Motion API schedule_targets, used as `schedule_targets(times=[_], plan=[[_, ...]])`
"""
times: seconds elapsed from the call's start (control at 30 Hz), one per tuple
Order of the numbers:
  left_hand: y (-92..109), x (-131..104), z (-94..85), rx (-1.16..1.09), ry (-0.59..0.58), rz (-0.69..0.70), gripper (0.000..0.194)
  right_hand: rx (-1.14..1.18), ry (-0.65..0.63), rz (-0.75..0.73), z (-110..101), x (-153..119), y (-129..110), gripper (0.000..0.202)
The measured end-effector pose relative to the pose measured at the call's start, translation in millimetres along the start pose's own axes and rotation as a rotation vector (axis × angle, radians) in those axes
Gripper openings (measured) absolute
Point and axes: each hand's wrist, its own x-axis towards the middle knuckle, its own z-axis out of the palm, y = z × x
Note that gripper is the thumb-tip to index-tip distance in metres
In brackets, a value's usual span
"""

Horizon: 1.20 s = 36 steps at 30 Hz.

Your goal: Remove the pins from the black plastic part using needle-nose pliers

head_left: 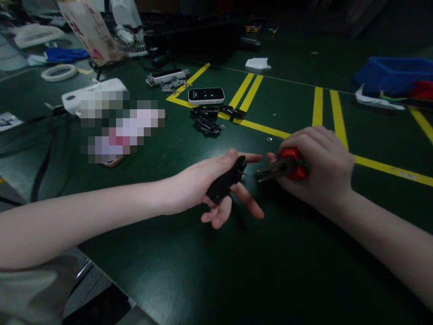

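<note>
Clock is per head view, 12 = away from the person.

Left hand [204,178]: grip wrapped on a black part [219,187], thumb pressed over its top. 1 finger reaches out to 3 o'clock, 1 spreads to 4, others curled under. Part is held tilted above the table [189,266], upper end towards 1 to 2 o'clock. Thin metal pin [244,173] sticks out of that end towards 3.

Right hand [318,162]: grip closed round red-handled pliers [287,167], nose towards 9 o'clock. Plier tips look slightly parted, just beside the pin, small gap between, contact not made.

Around, from left hand: more black pieces [207,125] in a loose group at 12 o'clock, touching or overlapping, can't tell which. Just past them a flat device [206,95] with 2 green lights. Small metal ring [269,139] at 2, near the right hand. Pixelated flat item [131,135] at 10, white plastic unit [72,101] further out, same bearing.

From right hand: white scrap [258,63] at 11, blue bin [379,72] between 1 and 2, both well apart.
</note>
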Motion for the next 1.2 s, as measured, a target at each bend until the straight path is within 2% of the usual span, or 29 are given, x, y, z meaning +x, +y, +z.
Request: schedule_targets(times=[0.3,0.53,0.77,0.93,1.07,1.2], plan=[[-3,0,3.6,0.021,-0.066,-0.035,0.088,-0.052,0.018,-0.090,2,1,-1,0.010],[-5,1,3.4,0.058,-0.071,-0.014,0.081,-0.063,0.019,-0.103,1,4,-1,0.015],[-3,0,5.2,0.111,0.004,-0.066,0.069,-0.054,0.006,-0.107,2,3,-1,0.015],[2,-4,6.1,0.124,0.034,-0.018,0.084,-0.054,-0.023,-0.080,1,2,0,0.013],[3,-12,7.7,0.247,0.136,-0.002,0.101,-0.050,-0.047,-0.047,1,1,1,0.012],[-1,-15,8.2,0.372,0.148,-0.009,0.111,-0.046,-0.065,-0.016,2,1,1,0.014]])
